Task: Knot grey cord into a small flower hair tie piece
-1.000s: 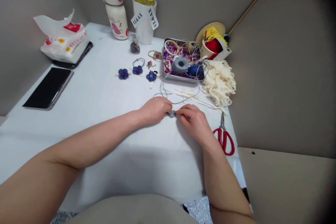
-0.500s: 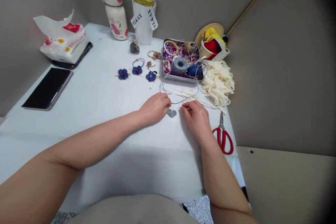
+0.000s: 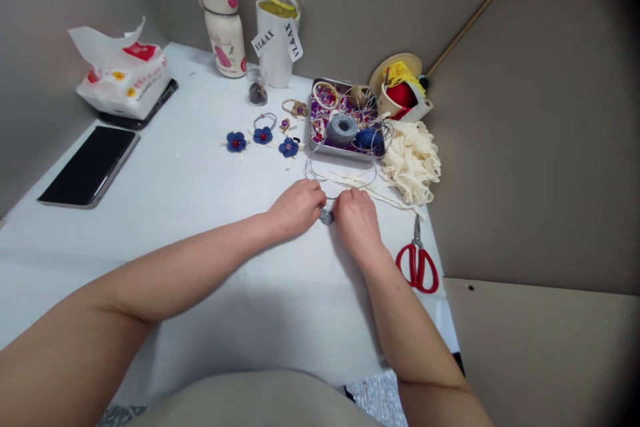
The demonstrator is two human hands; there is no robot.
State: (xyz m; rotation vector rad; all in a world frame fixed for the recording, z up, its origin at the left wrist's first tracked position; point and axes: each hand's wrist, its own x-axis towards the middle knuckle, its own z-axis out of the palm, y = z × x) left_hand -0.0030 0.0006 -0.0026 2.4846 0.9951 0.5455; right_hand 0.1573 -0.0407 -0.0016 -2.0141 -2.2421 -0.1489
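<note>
Steadily, the grey piece (image 3: 327, 216) is best held flat between the hands — pinched at its edge by the left hand (image 3: 299, 205) — while the curled right hand's (image 3: 357, 219) hold cannot be told.

Torso: clad in a garment (image 3: 265, 400) of plain grey-beige, smooth and matt, its visible upper outline broadly rounded. Left arm (image 3: 185, 270): bare along its visible length, with a fine crease at the elbow. Right arm (image 3: 415, 330): likewise bare, a small spot on the forearm, a longer crease at the elbow. Left grip (image 3: 299, 207) and right grip (image 3: 357, 217): ungloved, wrists bare, fingertips largely hidden.
</note>
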